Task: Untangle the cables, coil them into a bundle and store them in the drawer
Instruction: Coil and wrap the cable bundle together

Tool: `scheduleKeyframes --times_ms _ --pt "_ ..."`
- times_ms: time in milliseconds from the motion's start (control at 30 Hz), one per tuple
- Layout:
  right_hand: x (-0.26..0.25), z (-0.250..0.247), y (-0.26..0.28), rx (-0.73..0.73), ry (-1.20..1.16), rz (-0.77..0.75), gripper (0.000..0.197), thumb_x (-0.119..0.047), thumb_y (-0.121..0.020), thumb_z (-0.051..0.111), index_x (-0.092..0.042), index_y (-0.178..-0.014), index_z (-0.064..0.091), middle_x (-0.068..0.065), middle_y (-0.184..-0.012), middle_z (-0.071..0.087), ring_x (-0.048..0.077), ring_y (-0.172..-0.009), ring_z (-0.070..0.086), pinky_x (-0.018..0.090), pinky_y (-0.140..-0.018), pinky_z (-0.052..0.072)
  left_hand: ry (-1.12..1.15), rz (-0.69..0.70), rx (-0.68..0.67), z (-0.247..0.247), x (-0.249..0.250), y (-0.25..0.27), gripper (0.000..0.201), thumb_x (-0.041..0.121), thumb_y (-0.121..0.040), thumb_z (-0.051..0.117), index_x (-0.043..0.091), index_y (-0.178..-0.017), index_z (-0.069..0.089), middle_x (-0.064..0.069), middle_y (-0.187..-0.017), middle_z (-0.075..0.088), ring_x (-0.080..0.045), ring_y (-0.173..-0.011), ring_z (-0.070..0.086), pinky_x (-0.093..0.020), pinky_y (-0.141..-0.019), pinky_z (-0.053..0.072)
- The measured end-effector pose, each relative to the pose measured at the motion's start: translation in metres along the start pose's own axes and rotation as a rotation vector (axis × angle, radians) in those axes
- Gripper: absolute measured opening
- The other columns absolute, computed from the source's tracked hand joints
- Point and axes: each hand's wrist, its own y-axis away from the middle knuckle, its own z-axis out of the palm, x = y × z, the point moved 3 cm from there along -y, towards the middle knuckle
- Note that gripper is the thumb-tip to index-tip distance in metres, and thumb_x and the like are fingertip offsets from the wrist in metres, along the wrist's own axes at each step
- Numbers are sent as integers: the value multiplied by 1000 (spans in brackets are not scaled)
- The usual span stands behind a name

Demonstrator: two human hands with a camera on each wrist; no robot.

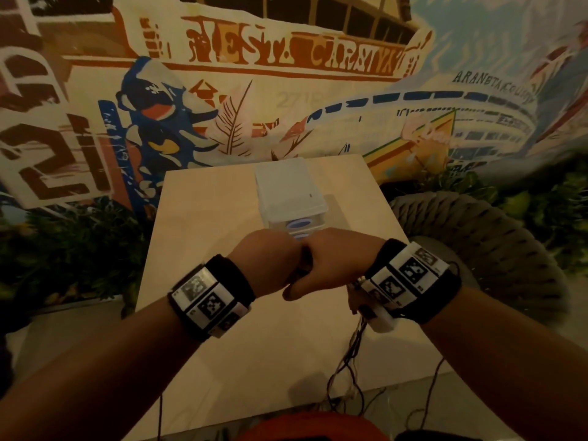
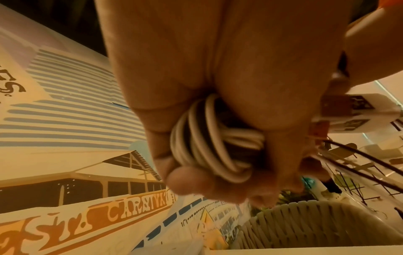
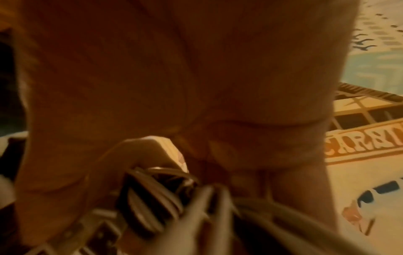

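Both hands meet knuckle to knuckle above the light wooden table [image 1: 222, 345]. My left hand [image 1: 270, 259] grips a tight coil of white and dark cables [image 2: 209, 143], fingers curled round the loops. My right hand [image 1: 337, 259] holds the same bundle [image 3: 157, 203] from the other side; that view is blurred. In the head view the bundle is almost hidden between the hands. Just beyond the hands stands a small white plastic drawer unit [image 1: 289, 189], its drawer fronts facing me and partly covered by my hands.
Thin dark wires [image 1: 353, 361] hang from my right wrist mount down over the table's near edge. A grey woven chair [image 1: 471, 237] stands to the right of the table. A painted mural wall rises behind, with green plants at its foot.
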Motion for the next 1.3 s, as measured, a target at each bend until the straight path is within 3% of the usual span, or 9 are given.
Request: scheduleKeyframes --times_ms 133,233,433,567,700,900,1100,1167,1300 --pt "-2 5 -8 -58 -21 147 27 -43 -80 79 -17 -84 73 0 -78 74 16 -69 70 34 -71 60 46 -7 -12 -2 6 0 16 33 -95 59 22 -97 70 -1 -86 66 -25 -87 65 -29 -71 37" --pt "-4 14 -11 -145 -74 221 24 -35 -90 72 -13 -99 75 2 -93 77 17 -80 75 34 -81 61 9 -8 -42 0 3 1 15 24 -93 55 21 -83 66 4 -69 49 -20 -73 52 -27 -69 36" --pt "1 10 1 -51 -172 125 22 -24 -94 62 -17 -73 59 -3 -68 62 9 -54 55 16 -51 45 88 -35 85 -7 -7 10 27 44 -88 63 24 -104 70 1 -86 69 -22 -83 68 -27 -68 48" --pt "10 2 10 -38 -394 76 17 -26 -92 63 -22 -76 62 -2 -70 66 15 -54 58 28 -59 52 206 -44 235 -4 -33 14 100 64 -75 74 42 -155 19 9 -108 70 -14 -94 69 -26 -75 52" --pt "19 -7 18 46 -637 -12 21 -18 -93 62 -13 -73 63 0 -62 62 17 -52 53 30 -55 46 858 -54 233 12 -59 20 104 81 -61 71 48 -150 28 26 -107 64 3 -97 65 -31 -82 60" --pt "-6 -10 18 50 -816 -175 17 -6 -99 56 6 -90 62 9 -67 60 24 -58 52 30 -55 44 1428 250 249 4 -22 16 63 62 -87 63 22 -134 57 13 -139 60 -12 -128 58 -33 -100 53" --pt "-19 -16 22 44 -816 -324 13 4 -91 64 -8 -89 61 0 -69 66 17 -58 59 26 -52 48 1562 284 432 -29 -15 21 13 18 -96 64 24 -92 75 7 -109 75 -15 -88 74 -26 -60 60" --pt "-17 -18 24 62 -787 -377 28 2 -91 69 -25 -94 60 -5 -69 69 10 -57 63 24 -54 52 1539 273 502 -32 -19 21 15 17 -97 63 24 -91 75 5 -107 76 -19 -97 73 -33 -71 62" --pt "-4 4 20 30 -727 -314 14 -23 -102 59 -12 -93 59 -5 -69 61 14 -61 61 41 -69 61 1682 221 618 -30 -41 19 20 24 -97 59 19 -81 69 -8 -77 69 -33 -81 68 -52 -90 55"
